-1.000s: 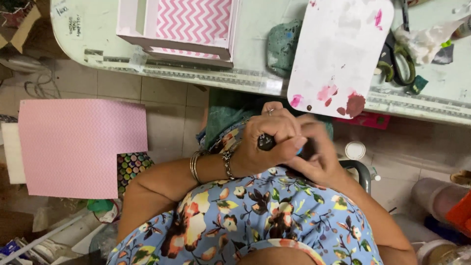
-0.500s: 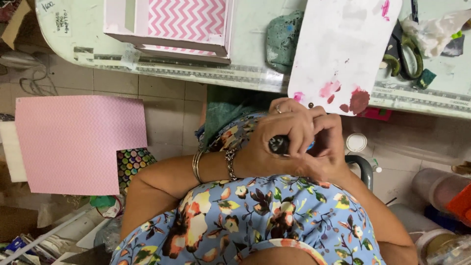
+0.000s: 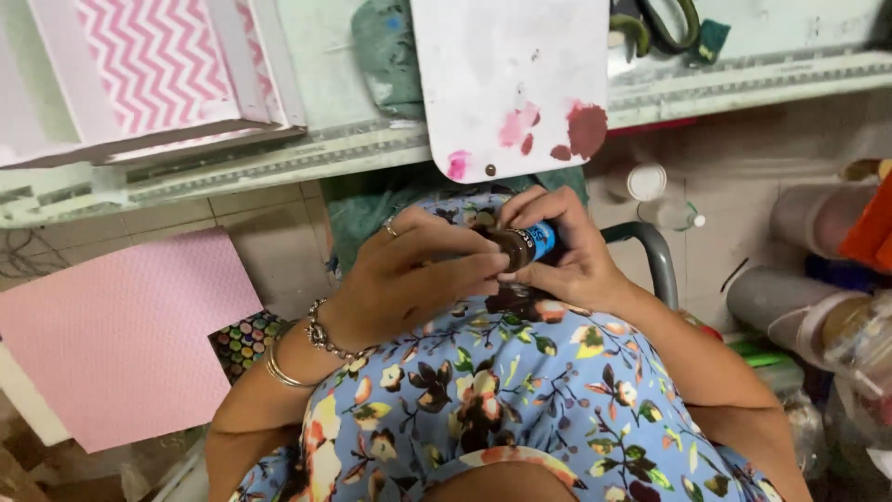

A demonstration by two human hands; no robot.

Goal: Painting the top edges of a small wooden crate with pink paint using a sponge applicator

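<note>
hands (image 3: 502,265) on paint bottle (image 3: 528,244), stained palette board (image 3: 511,84) above

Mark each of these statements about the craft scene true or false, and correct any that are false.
1. Both hands hold a small paint bottle with a blue label. True.
2. The left hand is bare of jewellery. False: it wears a ring, and bracelets circle the wrist.
3. The white palette board carries pink and dark red paint blots. True.
4. The pink sheet lies on the work table. False: it lies lower down, over the tiled floor, at the person's left.
5. The right hand reaches for the scissors. False: it grips the bottle; the scissors lie apart on the table.
</note>
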